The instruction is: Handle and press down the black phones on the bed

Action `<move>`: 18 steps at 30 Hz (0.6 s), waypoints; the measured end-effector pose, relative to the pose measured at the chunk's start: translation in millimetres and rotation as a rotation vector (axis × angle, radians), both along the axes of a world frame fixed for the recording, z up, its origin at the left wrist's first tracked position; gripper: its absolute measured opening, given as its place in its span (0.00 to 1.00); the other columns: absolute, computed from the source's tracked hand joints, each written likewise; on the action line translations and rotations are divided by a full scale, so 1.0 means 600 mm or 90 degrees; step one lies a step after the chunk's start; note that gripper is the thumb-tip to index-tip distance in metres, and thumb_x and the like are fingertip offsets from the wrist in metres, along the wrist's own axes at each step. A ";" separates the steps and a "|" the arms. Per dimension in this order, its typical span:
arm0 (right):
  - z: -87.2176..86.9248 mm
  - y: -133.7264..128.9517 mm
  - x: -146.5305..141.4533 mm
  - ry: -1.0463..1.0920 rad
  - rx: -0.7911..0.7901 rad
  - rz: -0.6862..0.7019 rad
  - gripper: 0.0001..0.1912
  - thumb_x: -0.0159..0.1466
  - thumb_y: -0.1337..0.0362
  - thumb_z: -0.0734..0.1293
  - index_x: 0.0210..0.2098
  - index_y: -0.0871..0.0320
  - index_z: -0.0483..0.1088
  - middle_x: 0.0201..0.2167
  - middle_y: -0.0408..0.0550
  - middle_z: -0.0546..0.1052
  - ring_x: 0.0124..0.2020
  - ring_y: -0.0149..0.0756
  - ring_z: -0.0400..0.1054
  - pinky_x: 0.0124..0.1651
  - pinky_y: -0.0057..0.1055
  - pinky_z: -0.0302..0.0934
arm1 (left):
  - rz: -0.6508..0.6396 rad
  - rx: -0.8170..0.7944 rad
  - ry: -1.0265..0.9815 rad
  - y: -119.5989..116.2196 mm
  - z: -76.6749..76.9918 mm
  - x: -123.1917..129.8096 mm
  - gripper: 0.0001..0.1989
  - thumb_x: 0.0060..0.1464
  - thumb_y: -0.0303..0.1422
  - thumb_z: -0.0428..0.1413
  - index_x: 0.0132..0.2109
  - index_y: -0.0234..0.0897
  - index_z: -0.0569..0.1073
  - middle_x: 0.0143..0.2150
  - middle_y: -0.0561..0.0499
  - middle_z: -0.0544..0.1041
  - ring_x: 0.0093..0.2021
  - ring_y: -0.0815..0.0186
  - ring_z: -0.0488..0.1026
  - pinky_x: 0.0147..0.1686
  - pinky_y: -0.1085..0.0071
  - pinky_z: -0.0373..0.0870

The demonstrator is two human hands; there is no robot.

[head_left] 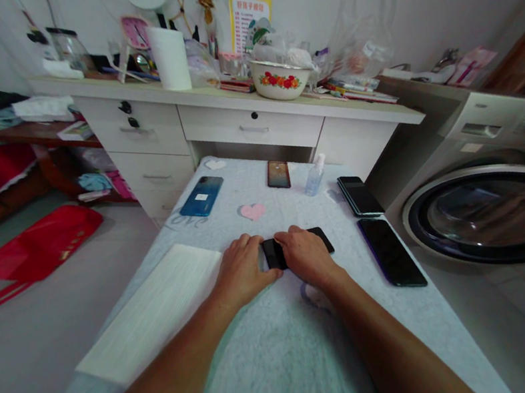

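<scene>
A black smartphone [321, 239] lies crosswise on the cloth-covered table, its dark face up. My left hand [243, 269] grips its left end, thumb on the near edge and fingers at the far edge. Across the middle of the phone rests my right hand [306, 253], fingers bent and pressed together; whatever is under them is hidden. Beyond my hands are a blue phone [202, 196], a small brownish phone [277, 174] and a clear spray bottle [314, 176]. To the right lie stacked phones [360, 195] and a larger dark phone [392, 251].
A long stack of white paper tissue [153, 310] lies left of my left arm. Behind the table stands a white desk [249, 121] bearing a flowered enamel bowl [281, 79] and a paper roll [170, 58]. A washing machine [488, 150] is at right; a red bag [43, 249] lies on the floor.
</scene>
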State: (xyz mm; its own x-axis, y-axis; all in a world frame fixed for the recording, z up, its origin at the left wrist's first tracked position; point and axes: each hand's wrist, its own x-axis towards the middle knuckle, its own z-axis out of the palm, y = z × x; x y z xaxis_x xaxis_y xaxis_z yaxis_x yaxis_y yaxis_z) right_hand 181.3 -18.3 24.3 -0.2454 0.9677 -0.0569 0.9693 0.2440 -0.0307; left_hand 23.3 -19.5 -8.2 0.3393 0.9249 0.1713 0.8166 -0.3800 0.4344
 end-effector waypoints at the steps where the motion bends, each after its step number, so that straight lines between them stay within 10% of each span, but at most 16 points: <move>1: 0.001 0.000 -0.001 0.000 -0.003 0.006 0.18 0.70 0.64 0.52 0.49 0.51 0.70 0.40 0.50 0.71 0.38 0.36 0.69 0.36 0.29 0.57 | 0.000 0.001 -0.002 0.000 -0.001 0.000 0.27 0.40 0.43 0.64 0.47 0.37 0.69 0.43 0.45 0.72 0.46 0.53 0.70 0.44 0.61 0.65; 18: -0.001 0.004 -0.002 -0.015 0.003 -0.012 0.20 0.71 0.61 0.49 0.48 0.50 0.71 0.40 0.51 0.71 0.38 0.38 0.69 0.38 0.31 0.58 | 0.019 -0.003 -0.003 -0.001 -0.003 0.002 0.35 0.39 0.43 0.64 0.53 0.35 0.65 0.46 0.43 0.72 0.48 0.52 0.70 0.46 0.60 0.64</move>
State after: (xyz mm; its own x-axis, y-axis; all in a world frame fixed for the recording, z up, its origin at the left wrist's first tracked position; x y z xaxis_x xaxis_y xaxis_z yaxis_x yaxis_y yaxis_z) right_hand 179.9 -16.2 24.0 -0.2253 0.9726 -0.0573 0.9743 0.2253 -0.0071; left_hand 24.2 -19.8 -10.0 0.3107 0.9354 0.1688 0.8253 -0.3536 0.4404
